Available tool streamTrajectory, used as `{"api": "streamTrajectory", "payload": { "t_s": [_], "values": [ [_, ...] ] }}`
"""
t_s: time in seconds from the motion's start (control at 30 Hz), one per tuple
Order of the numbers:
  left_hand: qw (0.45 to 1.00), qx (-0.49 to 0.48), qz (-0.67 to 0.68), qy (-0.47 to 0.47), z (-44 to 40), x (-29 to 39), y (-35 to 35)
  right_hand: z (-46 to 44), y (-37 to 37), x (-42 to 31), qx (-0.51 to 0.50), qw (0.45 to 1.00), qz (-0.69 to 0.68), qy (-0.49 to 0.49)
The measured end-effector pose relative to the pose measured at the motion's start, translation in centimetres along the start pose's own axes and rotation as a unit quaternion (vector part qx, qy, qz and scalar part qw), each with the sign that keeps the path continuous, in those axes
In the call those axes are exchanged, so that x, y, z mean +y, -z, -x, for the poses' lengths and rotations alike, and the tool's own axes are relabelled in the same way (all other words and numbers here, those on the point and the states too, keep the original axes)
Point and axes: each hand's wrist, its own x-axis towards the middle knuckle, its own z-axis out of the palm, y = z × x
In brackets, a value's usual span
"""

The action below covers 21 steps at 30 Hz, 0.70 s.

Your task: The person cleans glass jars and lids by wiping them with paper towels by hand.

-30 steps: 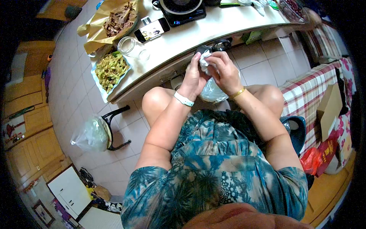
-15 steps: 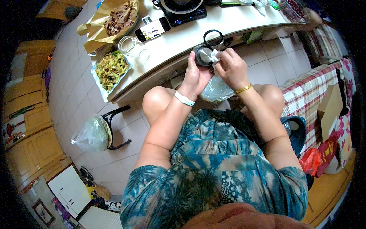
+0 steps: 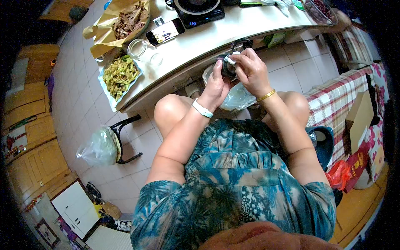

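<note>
Over the gap between my knees and the table, my left hand (image 3: 216,88) is wrapped round a small dark cylindrical container (image 3: 227,69), holding it tilted. A black ring-shaped part (image 3: 241,43) stands at its far side; whether it is a hinged lid I cannot tell. My right hand (image 3: 252,74) pinches a crumpled white tissue (image 3: 231,58) against the container's rim. Below both hands hangs or lies a clear plastic bag (image 3: 239,98), partly hidden by them.
On the table (image 3: 183,49) are a phone (image 3: 165,32), a glass jar (image 3: 137,48), a dish of chopped greens (image 3: 120,77), brown paper with dried strips (image 3: 130,21) and a cooktop (image 3: 198,10). A stool (image 3: 121,137) bears a bag (image 3: 100,146). A plaid-covered seat (image 3: 329,96) stands right.
The container has tilted and turned in my left hand, so its pale inside shows less. The black ring has tipped away, and my right hand with the tissue has shifted slightly.
</note>
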Motion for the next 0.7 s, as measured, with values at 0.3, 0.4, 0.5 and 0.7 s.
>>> {"api": "streamTrajectory", "payload": {
  "t_s": [0.3,0.4,0.5,0.7],
  "values": [
    [0.997,0.013,0.058,0.043,-0.5,0.5,0.1,-0.4,0.3,0.6,0.063,0.991,-0.051,0.108],
    [0.997,0.017,0.061,0.048,-0.1,0.5,-0.2,-0.4,0.0,0.5,0.013,0.989,-0.069,0.134],
    [1.000,-0.009,0.007,0.014,0.2,0.4,0.1,-0.4,0.1,0.1,-0.013,0.992,-0.052,0.118],
    [0.999,0.021,0.006,-0.030,-0.2,0.1,0.2,0.1,-0.2,0.0,0.046,0.997,-0.046,0.045]
  ]
}}
